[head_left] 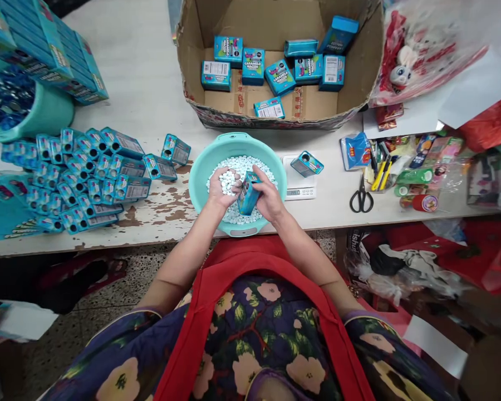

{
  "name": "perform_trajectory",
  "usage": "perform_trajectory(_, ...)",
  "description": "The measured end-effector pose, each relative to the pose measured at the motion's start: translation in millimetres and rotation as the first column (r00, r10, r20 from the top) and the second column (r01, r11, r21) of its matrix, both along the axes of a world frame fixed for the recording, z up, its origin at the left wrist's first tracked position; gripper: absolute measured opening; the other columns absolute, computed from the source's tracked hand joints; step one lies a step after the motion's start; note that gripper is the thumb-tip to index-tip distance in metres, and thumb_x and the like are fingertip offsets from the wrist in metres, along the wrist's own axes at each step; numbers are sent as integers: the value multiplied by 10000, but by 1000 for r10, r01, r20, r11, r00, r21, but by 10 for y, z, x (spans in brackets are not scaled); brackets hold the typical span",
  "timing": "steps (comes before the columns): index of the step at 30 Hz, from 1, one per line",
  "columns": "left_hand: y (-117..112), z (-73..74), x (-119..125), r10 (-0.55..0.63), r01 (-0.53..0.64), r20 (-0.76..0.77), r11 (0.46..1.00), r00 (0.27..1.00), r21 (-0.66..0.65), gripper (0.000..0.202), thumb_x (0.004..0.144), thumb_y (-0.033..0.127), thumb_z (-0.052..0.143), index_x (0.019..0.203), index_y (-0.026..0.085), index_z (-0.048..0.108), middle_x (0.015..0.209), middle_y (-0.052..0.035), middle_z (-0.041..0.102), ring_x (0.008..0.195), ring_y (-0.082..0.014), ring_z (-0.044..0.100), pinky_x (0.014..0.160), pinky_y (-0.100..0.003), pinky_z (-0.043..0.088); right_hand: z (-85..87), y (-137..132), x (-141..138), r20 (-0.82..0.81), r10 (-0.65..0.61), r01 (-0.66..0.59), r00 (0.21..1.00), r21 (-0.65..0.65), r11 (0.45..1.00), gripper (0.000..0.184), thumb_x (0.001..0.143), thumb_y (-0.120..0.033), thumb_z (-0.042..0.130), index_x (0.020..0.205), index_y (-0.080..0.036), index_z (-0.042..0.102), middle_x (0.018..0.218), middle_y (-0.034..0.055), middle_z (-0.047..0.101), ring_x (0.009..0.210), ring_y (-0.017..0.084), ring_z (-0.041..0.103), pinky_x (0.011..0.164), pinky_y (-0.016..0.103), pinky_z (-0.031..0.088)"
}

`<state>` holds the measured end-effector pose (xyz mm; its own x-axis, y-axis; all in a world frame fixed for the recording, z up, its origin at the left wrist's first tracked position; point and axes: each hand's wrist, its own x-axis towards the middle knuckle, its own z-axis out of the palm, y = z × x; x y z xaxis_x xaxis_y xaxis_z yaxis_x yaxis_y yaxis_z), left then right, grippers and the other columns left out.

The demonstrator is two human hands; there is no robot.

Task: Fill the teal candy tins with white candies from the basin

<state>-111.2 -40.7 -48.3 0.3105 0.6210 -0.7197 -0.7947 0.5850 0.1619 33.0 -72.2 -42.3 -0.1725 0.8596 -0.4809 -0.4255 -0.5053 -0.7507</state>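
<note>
A turquoise basin (200,195) filled with small white candies (250,164) stands at the table's front edge. Inside its rim, my left hand (222,188) is cupped round a heap of the candies, palm up. My right hand (269,195) grips a small blue candy box (247,195), tilted over the candies, with its upper end close to my left fingers. Whether candies are passing into the box cannot be made out. Just right of the basin, another blue box with a round hole in its end lies on a white digital scale (300,192).
Behind the basin, a cardboard carton (275,120) holds several blue boxes. Many more boxes with holes (87,172) are stacked at left, beside a tub of blue caps (50,108). Black scissors (361,196), a yellow cutter (382,174) and wrapped sweets lie at right.
</note>
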Motion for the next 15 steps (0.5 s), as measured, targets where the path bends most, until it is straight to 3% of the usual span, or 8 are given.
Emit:
perform_trajectory(4,32,-28,-10,-13,14,28,1000,1000,-16,207,837,269,536,664,157,524,557,-20,554,423,-89,503,331,-140,305,-26,-52,149,-73,98,-100,993,-28,995,805,629,-301,735,1379,-360,449,1359,-34,547,1226,215,561,1113,467,421)
perform_trajectory(8,23,-10,124,-24,25,-10,999,1000,37,222,843,263,495,652,153,528,543,-16,543,401,-83,491,324,-147,303,-59,-95,244,90,146,-146,985,-8,989,961,448,-231,887,1315,-306,479,1237,-3,603,1117,205,602,1007,373,481)
perform_trajectory(12,13,90,274,-16,31,-118,991,993,130,239,835,271,491,629,154,521,531,-9,541,390,-78,489,372,-172,382,-90,-167,265,196,134,-127,971,-47,991,674,415,-313,909,1001,-247,582,828,-58,636,781,157,610,776,303,510)
perform_trajectory(15,30,246,262,-6,29,-168,991,986,134,220,815,303,559,655,157,524,551,1,550,400,-74,497,345,-162,320,-23,-217,322,257,83,-67,963,-69,995,592,442,-388,896,917,-239,576,731,-74,609,687,139,571,693,284,488)
